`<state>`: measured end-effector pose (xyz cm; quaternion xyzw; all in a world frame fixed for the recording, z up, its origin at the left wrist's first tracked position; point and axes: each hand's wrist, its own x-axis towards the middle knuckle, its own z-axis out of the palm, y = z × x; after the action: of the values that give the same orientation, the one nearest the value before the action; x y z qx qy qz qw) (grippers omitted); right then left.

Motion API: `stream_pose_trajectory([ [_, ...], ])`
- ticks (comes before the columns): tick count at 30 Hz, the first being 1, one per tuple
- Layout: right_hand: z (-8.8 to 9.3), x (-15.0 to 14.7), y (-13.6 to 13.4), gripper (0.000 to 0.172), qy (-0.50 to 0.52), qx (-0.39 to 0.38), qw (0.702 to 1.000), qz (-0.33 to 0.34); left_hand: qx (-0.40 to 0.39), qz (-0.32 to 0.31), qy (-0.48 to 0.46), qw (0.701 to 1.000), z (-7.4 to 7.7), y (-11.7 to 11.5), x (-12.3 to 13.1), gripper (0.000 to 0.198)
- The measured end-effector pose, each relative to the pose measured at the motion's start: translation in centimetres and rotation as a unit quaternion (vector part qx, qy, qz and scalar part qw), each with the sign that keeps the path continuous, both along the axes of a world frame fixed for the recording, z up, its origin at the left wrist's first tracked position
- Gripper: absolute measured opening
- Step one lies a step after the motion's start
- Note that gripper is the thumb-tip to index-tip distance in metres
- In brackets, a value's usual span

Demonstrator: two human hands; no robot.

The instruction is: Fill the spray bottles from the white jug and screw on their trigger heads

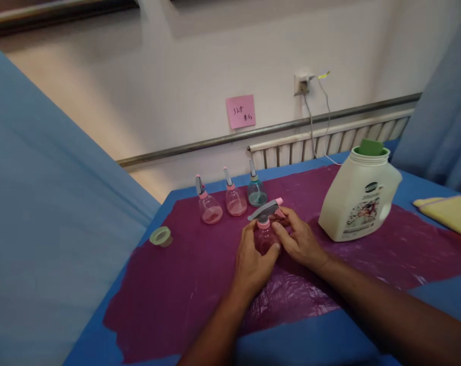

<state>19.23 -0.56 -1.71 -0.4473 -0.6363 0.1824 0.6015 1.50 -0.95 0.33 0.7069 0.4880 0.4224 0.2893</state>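
A small clear spray bottle (264, 232) with a pink collar and a grey and pink trigger head is between my hands at the middle of the purple sheet. My left hand (252, 265) wraps round its body from the left, thumb across the front. From the right, my right hand (299, 238) closes on the same bottle, its fingers by the trigger and its thumb near the collar. Behind them stand two spray bottles with pink liquid, one at the left (210, 209) and one in the middle (236, 201), and a teal spray bottle (257, 192).
To the right stands a large off-white jug (362, 198), a green piece in its mouth. A small pale green cup (161, 236) sits at the left. A yellow cloth (450, 212) lies far right. The purple sheet (169, 300) covers a blue table against the wall.
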Motion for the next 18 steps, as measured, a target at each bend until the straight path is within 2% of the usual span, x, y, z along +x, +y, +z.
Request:
stream_pose_trajectory([
  [3, -0.02, -0.13, 0.07, 0.041, 0.003, 0.005, 1.000, -0.002, 0.003, 0.011, -0.012, 1.000, 0.28, -0.03, -0.10, 0.070],
  [8, 0.15, -0.35, 0.20, 0.032, -0.003, 0.005, 1.000, -0.004, -0.015, 0.002, -0.013, 1.000, 0.72, -0.35, -0.47, 0.066],
  [12, 0.27, -0.30, 0.20, 0.031, -0.008, 0.014, 1.000, -0.015, -0.010, 0.013, -0.014, 1.000, 0.85, -0.42, -0.62, 0.062],
  [18, 0.39, -0.24, 0.09, 0.030, -0.019, 0.037, 0.999, -0.033, -0.023, 0.008, -0.006, 1.000, 0.29, -0.20, -0.44, 0.069],
])
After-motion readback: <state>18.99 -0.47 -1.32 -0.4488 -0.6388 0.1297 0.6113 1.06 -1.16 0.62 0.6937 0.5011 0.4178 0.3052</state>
